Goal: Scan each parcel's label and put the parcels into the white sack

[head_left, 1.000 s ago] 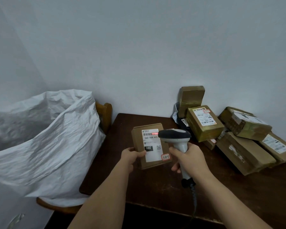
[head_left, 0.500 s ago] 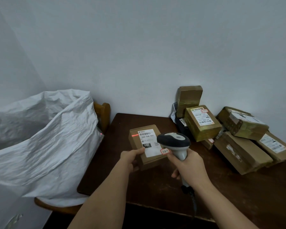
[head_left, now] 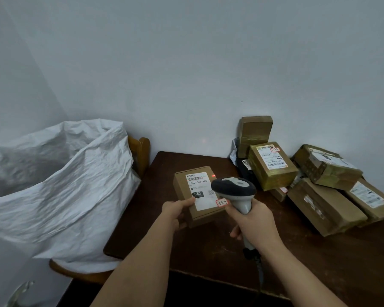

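My left hand (head_left: 175,212) grips the near left edge of a small brown parcel (head_left: 183,183) with a white label, thumb on top of the label. My right hand (head_left: 254,222) grips the handle of a grey and black barcode scanner (head_left: 233,188), its head over the parcel's right side. A red scan dot shows at the parcel's top right edge. The white sack (head_left: 60,191) stands open on a wooden chair to the left of the table.
Several taped brown parcels (head_left: 273,165) are piled at the back right of the dark wooden table (head_left: 208,247), against the wall. The scanner's cable (head_left: 261,273) hangs over the table's front edge. The chair's back (head_left: 142,155) stands between sack and table.
The red scan dot has shifted from the parcel's left edge to its top right edge. The parcel and both hands have stayed almost in place.
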